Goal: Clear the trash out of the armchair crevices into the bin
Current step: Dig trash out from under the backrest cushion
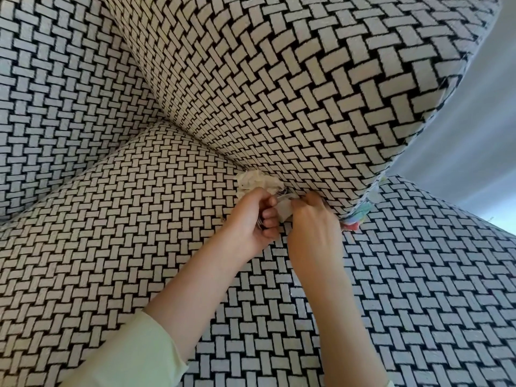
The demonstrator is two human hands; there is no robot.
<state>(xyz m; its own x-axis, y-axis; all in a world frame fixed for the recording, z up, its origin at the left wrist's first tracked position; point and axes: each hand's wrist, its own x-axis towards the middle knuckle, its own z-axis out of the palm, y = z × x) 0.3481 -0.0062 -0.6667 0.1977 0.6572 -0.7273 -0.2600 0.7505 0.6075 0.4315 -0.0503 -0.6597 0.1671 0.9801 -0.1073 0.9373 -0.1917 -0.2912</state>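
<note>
The armchair is covered in black-and-white basket-weave fabric; its seat cushion fills the lower view and an armrest rises above it. My left hand is closed around a crumpled beige tissue that sticks out above the fingers at the crevice between seat and arm. My right hand pinches a small pale scrap of paper at the same crevice, right beside the left hand. A colourful wrapper with blue, green and red patches is wedged in the crevice just right of my right hand.
The chair back stands at the upper left. A pale wall or floor surface shows past the chair's right edge. No bin is in view.
</note>
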